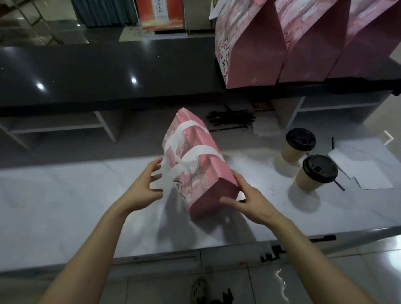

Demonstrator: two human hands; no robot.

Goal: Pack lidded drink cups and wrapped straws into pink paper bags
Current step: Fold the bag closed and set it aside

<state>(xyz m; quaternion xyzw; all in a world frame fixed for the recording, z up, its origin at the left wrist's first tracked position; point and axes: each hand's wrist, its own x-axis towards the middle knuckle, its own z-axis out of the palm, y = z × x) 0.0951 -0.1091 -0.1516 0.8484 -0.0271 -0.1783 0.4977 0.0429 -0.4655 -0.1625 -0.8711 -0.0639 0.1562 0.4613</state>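
A pink paper bag (pixel 196 165) with white handles is tilted over the white counter (pixel 64 202), its top leaning away from me. My right hand (pixel 245 200) grips its lower near corner, thumb on the side panel. My left hand (pixel 146 184) hovers beside the bag's left face with fingers spread, holding nothing. Two tan drink cups with black lids (pixel 298 144) (pixel 315 173) stand upright to the right of the bag. A pile of black wrapped straws (pixel 230 121) lies behind the bag near the counter's back.
Three pink bags (pixel 247 42) stand upright on the raised dark counter (pixel 94 76) at the back right. White paper sheets (pixel 365 169) lie at the right end of the white counter, with a loose straw (pixel 332 143) by them. The floor is below the counter's near edge.
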